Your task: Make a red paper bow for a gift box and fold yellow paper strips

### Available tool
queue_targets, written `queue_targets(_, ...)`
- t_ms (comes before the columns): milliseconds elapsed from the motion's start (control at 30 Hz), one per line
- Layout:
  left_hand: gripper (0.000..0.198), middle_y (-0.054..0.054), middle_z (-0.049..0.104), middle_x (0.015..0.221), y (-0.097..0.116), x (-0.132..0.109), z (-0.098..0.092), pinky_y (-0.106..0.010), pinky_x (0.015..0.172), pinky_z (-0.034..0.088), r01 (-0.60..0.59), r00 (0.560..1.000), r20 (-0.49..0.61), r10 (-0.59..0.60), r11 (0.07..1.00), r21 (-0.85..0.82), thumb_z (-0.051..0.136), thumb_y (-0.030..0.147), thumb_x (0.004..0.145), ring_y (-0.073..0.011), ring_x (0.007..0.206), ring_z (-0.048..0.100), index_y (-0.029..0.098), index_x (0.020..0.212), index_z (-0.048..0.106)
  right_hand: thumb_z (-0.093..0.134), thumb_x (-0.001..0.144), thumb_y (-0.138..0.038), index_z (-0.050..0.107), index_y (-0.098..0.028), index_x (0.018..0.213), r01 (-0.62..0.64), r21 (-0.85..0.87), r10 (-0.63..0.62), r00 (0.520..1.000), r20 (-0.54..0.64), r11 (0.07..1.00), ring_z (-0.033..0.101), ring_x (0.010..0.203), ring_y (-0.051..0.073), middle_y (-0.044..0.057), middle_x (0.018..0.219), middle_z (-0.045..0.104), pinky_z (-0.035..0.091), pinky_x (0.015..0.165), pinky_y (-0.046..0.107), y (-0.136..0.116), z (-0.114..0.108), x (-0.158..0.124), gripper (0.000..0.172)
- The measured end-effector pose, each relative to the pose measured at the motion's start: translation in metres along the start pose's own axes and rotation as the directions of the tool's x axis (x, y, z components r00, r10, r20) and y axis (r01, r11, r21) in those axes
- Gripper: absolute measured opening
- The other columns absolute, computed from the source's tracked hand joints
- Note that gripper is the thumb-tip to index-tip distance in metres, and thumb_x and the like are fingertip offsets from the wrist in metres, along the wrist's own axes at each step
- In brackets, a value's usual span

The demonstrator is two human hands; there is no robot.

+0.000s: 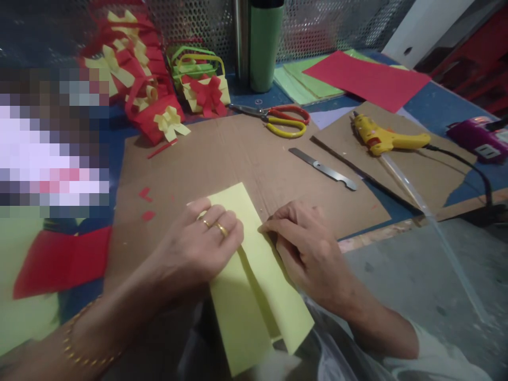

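Observation:
A sheet of pale yellow paper (273,275) lies partly on brown cardboard, its near end jutting past the edge toward my body. Long flaps on it are folded inward, leaving a narrow gap down the middle. My left hand (210,238), with two gold rings, presses on the paper's far left part, its fingers curled. At the paper's right edge, my right hand (305,246) pinches with thumb and forefinger. Whatever my left fingers cover is hidden.
Beyond my hands lie a metal blade (323,169), scissors (288,120) and a yellow glue gun (381,137). Small red and yellow paper baskets (206,95) stand at the back left beside a green bottle (265,47). Red paper (367,76) lies at the back right.

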State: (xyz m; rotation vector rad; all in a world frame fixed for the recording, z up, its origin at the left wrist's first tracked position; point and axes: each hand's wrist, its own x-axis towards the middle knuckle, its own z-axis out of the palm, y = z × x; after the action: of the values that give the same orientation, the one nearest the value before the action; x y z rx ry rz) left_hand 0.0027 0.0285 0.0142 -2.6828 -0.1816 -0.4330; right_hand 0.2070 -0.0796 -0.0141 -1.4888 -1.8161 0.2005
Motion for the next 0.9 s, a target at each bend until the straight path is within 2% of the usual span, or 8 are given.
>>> queue_targets(133,0.023,-0.009,0.066,0.087,-0.001,-0.002,-0.001,-0.04,0.081,0.046,-0.012,1.0,0.006,0.012,0.999,-0.04,0.046,0.011,0.099,-0.0225,0.082,0.059,0.012,0.101,0.069,0.048,0.093,-0.003,0.07,-0.017,0.095,0.02,-0.022,-0.02,1.0,-0.002,1.0,0.058,0.085,0.022,0.007,0.09,0.066,0.038,0.073,0.04,0.0,0.001,0.0,0.026)
queue_targets(267,0.023,-0.008,0.066,0.088,-0.001,-0.002,-0.003,-0.041,0.083,0.046,0.025,0.999,0.026,-0.023,0.996,-0.08,0.046,0.012,0.099,-0.0222,0.083,0.059,0.016,0.1,0.069,0.047,0.091,0.0,0.068,-0.018,0.093,0.005,0.025,-0.005,0.999,-0.034,1.0,0.058,0.085,0.021,0.006,0.089,0.065,0.04,0.073,0.039,0.002,0.0,-0.001,0.028)
queue_targets(400,0.023,-0.007,0.066,0.089,0.0,-0.002,-0.003,-0.041,0.087,0.046,0.08,0.997,0.038,-0.074,0.98,-0.18,0.048,0.01,0.097,-0.022,0.083,0.059,0.02,0.099,0.069,0.046,0.091,0.001,0.067,-0.019,0.094,-0.014,0.092,0.02,0.998,-0.065,0.996,0.059,0.086,0.021,0.007,0.09,0.064,0.045,0.073,0.038,0.004,-0.001,-0.002,0.029)
queue_targets(567,0.019,-0.008,0.067,0.09,-0.004,-0.006,0.003,-0.042,0.086,0.043,0.121,0.992,0.056,-0.109,0.945,-0.303,0.049,0.012,0.098,-0.0228,0.083,0.06,0.017,0.101,0.067,0.048,0.091,0.002,0.068,-0.018,0.095,-0.003,0.066,0.007,0.998,-0.064,0.998,0.061,0.086,0.022,0.007,0.092,0.065,0.045,0.072,0.038,0.003,-0.001,-0.002,0.029)
queue_targets(733,0.017,-0.005,0.069,0.09,-0.006,-0.006,0.014,-0.038,0.081,0.041,0.211,0.972,-0.007,-0.233,0.891,-0.402,0.053,0.01,0.098,-0.0204,0.086,0.062,0.018,0.1,0.068,0.049,0.092,0.001,0.069,-0.018,0.091,0.017,0.003,-0.017,0.998,-0.067,1.0,0.06,0.085,0.022,0.007,0.089,0.065,0.045,0.074,0.039,0.002,0.002,0.0,0.028)
queue_targets(900,0.019,-0.004,0.07,0.087,-0.007,-0.001,0.014,-0.035,0.075,0.04,0.305,0.943,0.018,-0.333,0.839,-0.451,0.055,0.011,0.099,-0.0188,0.083,0.062,0.019,0.095,0.071,0.048,0.095,-0.001,0.07,-0.018,0.092,0.025,-0.015,-0.026,0.996,-0.081,1.0,0.06,0.085,0.021,0.007,0.089,0.066,0.045,0.073,0.038,0.002,0.003,0.0,0.027)
